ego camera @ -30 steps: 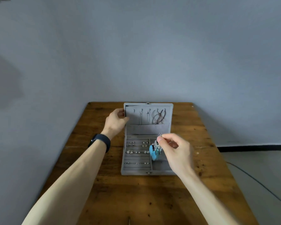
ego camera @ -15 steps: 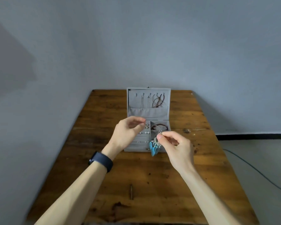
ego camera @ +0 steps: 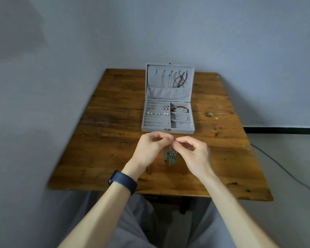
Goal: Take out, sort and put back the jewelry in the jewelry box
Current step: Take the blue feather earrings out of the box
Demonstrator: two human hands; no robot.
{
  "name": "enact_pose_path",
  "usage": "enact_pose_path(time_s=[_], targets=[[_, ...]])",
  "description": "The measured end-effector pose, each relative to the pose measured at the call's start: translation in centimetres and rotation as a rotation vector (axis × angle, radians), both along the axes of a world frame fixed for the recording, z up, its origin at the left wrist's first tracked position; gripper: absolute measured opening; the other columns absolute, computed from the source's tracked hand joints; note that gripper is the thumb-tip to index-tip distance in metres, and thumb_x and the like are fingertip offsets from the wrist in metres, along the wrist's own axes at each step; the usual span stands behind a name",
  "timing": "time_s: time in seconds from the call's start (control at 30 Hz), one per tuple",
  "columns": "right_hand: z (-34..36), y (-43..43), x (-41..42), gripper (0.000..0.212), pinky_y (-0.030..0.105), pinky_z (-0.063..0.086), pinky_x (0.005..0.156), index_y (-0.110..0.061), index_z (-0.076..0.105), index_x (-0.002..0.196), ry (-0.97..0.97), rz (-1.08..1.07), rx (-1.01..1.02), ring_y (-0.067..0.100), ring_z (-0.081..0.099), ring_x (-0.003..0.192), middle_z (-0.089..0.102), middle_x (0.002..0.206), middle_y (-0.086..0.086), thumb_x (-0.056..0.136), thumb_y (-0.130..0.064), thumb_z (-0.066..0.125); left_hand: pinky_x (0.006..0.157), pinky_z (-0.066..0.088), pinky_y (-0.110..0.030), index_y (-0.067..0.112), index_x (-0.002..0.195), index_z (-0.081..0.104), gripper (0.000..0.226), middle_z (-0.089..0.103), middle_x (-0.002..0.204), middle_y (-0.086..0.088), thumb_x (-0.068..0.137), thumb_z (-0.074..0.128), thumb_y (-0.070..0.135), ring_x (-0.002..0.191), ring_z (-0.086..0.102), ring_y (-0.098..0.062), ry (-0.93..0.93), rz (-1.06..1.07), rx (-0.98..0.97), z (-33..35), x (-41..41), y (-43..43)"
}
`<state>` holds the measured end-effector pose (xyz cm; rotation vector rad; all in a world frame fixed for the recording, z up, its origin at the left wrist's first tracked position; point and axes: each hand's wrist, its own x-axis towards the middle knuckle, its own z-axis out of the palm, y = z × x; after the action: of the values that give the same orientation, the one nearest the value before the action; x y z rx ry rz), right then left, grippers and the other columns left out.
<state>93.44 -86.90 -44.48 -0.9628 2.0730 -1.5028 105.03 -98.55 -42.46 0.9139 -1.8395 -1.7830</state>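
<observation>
A feather earring (ego camera: 170, 156), silver at the top with about three turquoise drops below, hangs in the air just in front of the jewelry box (ego camera: 150, 129), on the person's side of it and above the table (ego camera: 111, 140). Blur hides whether it is one earring or a pair caught together. Two hands meet at its top. The left hand (ego camera: 149, 149) has thumb and forefinger pressed together on the hook end, and the right hand (ego camera: 192, 153) pinches the same spot from the other side; the remaining fingers of both are loosely curled.

The one box stands open, lid upright. Several chains and one dark cord hang in the lid; their exact number is unclear. In the base, the left half is ring rolls with small pieces in three rows, and the right half has three compartments, the farthest holding a red bracelet (ego camera: 179, 109).

One dark wristband (ego camera: 123, 181) circles the left wrist. One cable (ego camera: 284, 172) lies on the floor, well right of the box.
</observation>
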Motion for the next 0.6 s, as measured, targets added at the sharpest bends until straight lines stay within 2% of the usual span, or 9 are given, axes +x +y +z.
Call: enact_pose_path(time_s=[0.1,0.2,0.3,0.47,0.6], targets=[[0.3,0.4,0.3,0.007,0.021,0.055,0.065,-0.028,0.077,0.096,-0.128,0.021,-0.014,0.004,0.070,0.084,0.075,0.088,-0.015,0.091,-0.028,0.072,0.068,0.052,-0.018,0.009,0.099,0.076,0.017,0.076,0.089,-0.005,0.094,0.069,0.024,0.078,0.068,-0.008,-0.009,-0.020,0.100,0.1,0.3,0.3],[0.6,0.6,0.4,0.009,0.021,0.054,0.059,-0.025,0.076,0.098,-0.240,0.003,-0.017,0.005,0.070,0.078,0.075,0.088,-0.008,0.092,-0.028,0.070,0.076,0.058,-0.026,0.007,0.103,0.074,0.020,0.077,0.096,-0.008,0.095,0.068,0.024,0.089,0.073,-0.018,0.025,-0.053,0.173,0.0,0.5,0.5],[0.6,0.8,0.6,0.010,0.019,0.052,0.059,-0.025,0.076,0.100,-0.248,0.017,-0.004,0.006,0.070,0.076,0.075,0.088,-0.007,0.093,-0.029,0.069,0.086,0.059,-0.036,0.003,0.108,0.073,0.025,0.075,0.103,-0.015,0.096,0.066,0.025,0.098,0.073,-0.028,0.050,-0.072,0.238,-0.3,0.6,0.6],[0.5,1.0,1.0,0.011,0.016,0.050,0.060,-0.020,0.076,0.102,-0.219,-0.018,-0.071,0.004,0.069,0.074,0.075,0.089,-0.007,0.093,-0.023,0.070,0.099,0.054,-0.045,0.005,0.115,0.070,0.030,0.074,0.111,-0.014,0.098,0.063,0.028,0.106,0.071,-0.030,0.033,-0.096,0.406,-0.5,0.5,0.9],[0.5,0.8,1.1,0.012,0.019,0.052,0.057,-0.025,0.076,0.102,-0.236,-0.106,-0.095,0.006,0.070,0.075,0.075,0.088,-0.012,0.092,-0.029,0.070,0.096,0.056,-0.045,0.004,0.111,0.068,0.027,0.074,0.110,-0.015,0.099,0.061,0.026,0.104,0.072,-0.030,0.049,-0.039,0.387,-0.5,0.1,1.1]])
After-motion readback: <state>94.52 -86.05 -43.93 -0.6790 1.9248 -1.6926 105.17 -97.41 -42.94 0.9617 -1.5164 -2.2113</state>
